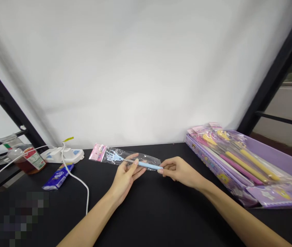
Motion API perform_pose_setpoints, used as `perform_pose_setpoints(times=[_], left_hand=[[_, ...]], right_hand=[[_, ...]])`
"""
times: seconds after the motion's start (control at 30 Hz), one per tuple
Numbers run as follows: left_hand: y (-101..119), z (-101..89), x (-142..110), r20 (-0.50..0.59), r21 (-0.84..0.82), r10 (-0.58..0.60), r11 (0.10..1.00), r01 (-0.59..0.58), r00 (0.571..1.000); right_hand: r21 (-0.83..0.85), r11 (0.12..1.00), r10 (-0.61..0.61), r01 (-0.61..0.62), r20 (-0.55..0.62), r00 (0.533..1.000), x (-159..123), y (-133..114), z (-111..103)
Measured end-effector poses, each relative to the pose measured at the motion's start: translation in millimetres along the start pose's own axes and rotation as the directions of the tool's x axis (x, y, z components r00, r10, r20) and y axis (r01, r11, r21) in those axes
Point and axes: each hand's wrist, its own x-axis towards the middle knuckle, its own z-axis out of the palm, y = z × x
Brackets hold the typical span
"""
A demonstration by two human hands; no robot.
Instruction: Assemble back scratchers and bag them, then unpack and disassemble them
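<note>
A light-blue back scratcher [146, 165] with a hand-shaped head lies across both hands, in a clear plastic sleeve [152, 159] topped by a pink header card [98, 152]. My left hand [127, 173] is wrapped around its middle, thumb on top, where the metal rod meets the blue handle. With thumb and fingertips, my right hand [178, 169] pinches the handle's right end. The scratcher is held just above the black table, head pointing left.
At right, a purple display box [272, 152] holds several packaged scratchers, yellow and pink among them. A power strip [71, 156] with a white cable [84, 187], a blue snack packet [58, 176] and a bottle of reddish-brown liquid [31, 159] are at left. Behind stands a white wall.
</note>
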Motion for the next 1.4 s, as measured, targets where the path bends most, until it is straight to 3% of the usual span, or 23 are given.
perform_pose_setpoints(times=[0.07,0.2,0.27,0.4,0.5,0.57,0.7,0.77,0.83,0.9,0.97,1.03,1.1,1.2,1.3,1.4], left_hand=[[1.7,-3.3,2.5,-0.043,0.0,0.016,1.0,-0.016,0.999],[9.1,-14.5,9.9,-0.235,-0.056,0.091,0.993,-0.107,0.968],[12.6,-18.3,11.5,-0.287,-0.044,0.12,0.989,-0.138,0.95],[11.6,-12.8,7.0,-0.241,0.053,0.108,0.994,-0.098,0.964],[6.7,-3.7,3.7,-0.167,0.074,0.066,0.996,-0.054,0.984],[7.6,-3.8,5.8,-0.215,0.067,0.059,0.997,-0.045,0.975],[27.1,-28.7,18.2,-0.449,0.034,0.171,0.984,-0.175,0.877],[40.3,-44.8,23.8,-0.542,0.04,0.244,0.963,-0.265,0.804],[48.9,-53.1,25.8,-0.579,0.066,0.24,0.966,-0.249,0.779],[49.0,-49.1,22.7,-0.499,0.122,0.208,0.978,-0.169,0.841],[41.0,-34.5,15.6,-0.32,0.194,0.137,0.978,-0.077,0.937],[28.7,-15.7,6.9,-0.102,0.228,0.027,0.974,-0.002,0.994],[17.0,0.4,-1.2,0.086,0.246,-0.102,0.966,0.079,0.991],[5.4,13.2,-10.1,0.277,0.355,-0.263,0.922,0.156,0.924],[-0.7,17.0,-12.7,0.316,0.441,-0.311,0.884,0.151,0.896],[-5.2,18.6,-9.4,0.266,0.423,-0.184,0.904,0.057,0.946]], right_hand=[[-0.037,0.999,-0.038,0.037,-0.012,0.999,0.2,-1.3,-2.0],[-0.067,0.997,-0.05,0.047,-0.044,0.998,-2.5,-3.0,-19.1],[-0.071,0.997,-0.036,0.037,0.016,0.999,-6.0,-3.4,-29.1],[0.014,1.0,0.019,-0.022,0.188,0.982,-11.3,-5.2,-28.2],[-0.03,0.999,0.032,-0.026,0.217,0.976,-9.8,-9.7,-12.6],[-0.097,0.995,0.039,-0.019,0.203,0.978,-8.3,-12.3,-7.6],[-0.113,0.991,0.098,-0.067,0.293,0.951,-14.2,-9.8,-29.1],[-0.013,0.993,0.115,-0.118,0.356,0.927,-21.2,-7.0,-46.5],[0.167,0.975,0.083,-0.145,0.33,0.94,-26.4,-6.5,-56.1],[0.379,0.919,0.025,-0.111,0.224,0.974,-25.8,-9.1,-51.9],[0.53,0.846,0.012,-0.06,0.094,0.995,-19.1,-12.9,-35.0],[0.554,0.832,0.07,-0.036,-0.042,0.997,-9.7,-15.4,-12.7],[0.471,0.882,0.112,-0.006,-0.199,0.974,-2.2,-15.6,6.0],[0.316,0.942,0.013,0.11,-0.361,0.932,1.6,-13.5,17.6],[0.226,0.952,-0.108,0.206,-0.381,0.918,0.1,-11.7,16.8],[0.134,0.967,-0.167,0.217,-0.309,0.936,0.3,-9.8,17.5]])
